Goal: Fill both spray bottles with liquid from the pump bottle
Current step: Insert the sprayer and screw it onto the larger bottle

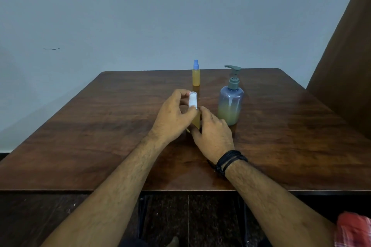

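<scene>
A small spray bottle with a white cap (193, 101) stands at the table's middle, its yellow body mostly hidden between my hands. My left hand (172, 116) pinches the white cap from the left. My right hand (212, 136) curls round the bottle's body from the right. A second spray bottle (196, 75) with a blue cap and yellow liquid stands upright farther back. The pump bottle (231, 104) with a grey-green pump stands just right of my hands, yellow liquid in its lower part.
The dark wooden table (100, 126) runs to a near edge at the bottom of the view. A grey wall is behind it. A brown wooden panel (345, 66) rises at the right.
</scene>
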